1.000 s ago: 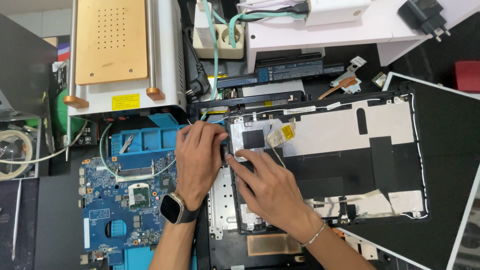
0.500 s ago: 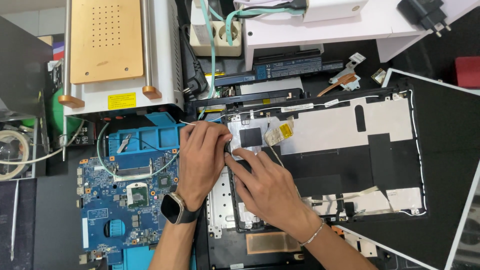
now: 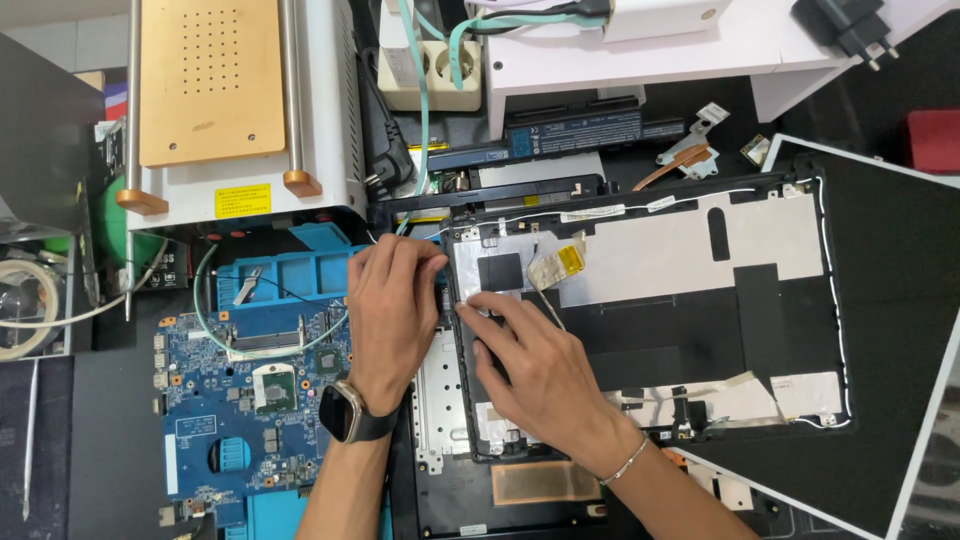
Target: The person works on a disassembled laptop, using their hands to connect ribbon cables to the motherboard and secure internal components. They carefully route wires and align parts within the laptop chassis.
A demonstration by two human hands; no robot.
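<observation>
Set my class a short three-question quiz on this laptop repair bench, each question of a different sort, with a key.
1. True or false: the left hand wears a watch.
2. Which lies left of the left hand? A) blue circuit board B) red box C) white shelf
3. Fill in: both hands press at the left edge of the open laptop ____.

Key: 1 true. 2 A. 3 lid; the right hand, with a bracelet, lies flat on it.
</observation>
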